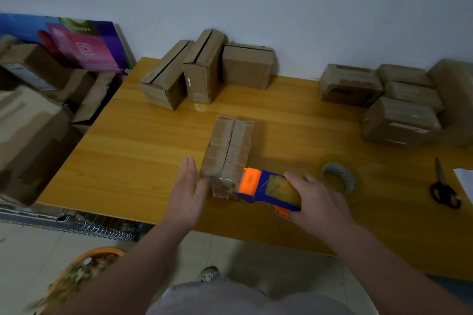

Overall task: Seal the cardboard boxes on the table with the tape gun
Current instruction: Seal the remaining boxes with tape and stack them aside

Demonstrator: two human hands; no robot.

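Fingers [189,169] straight and together on my left hand [186,192], just beside the box [230,146]; right hand [317,199] curled round the tape gun [266,186], its orange head touching the box's near end.

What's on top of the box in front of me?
The tape gun, held in the right hand, meets the near top edge of the box. Its flaps are closed along a centre seam, hiding the contents.

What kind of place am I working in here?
Likely a small packing corner: cardboard boxes on a wooden table, a tape gun in the right hand, tape roll and scissors nearby.
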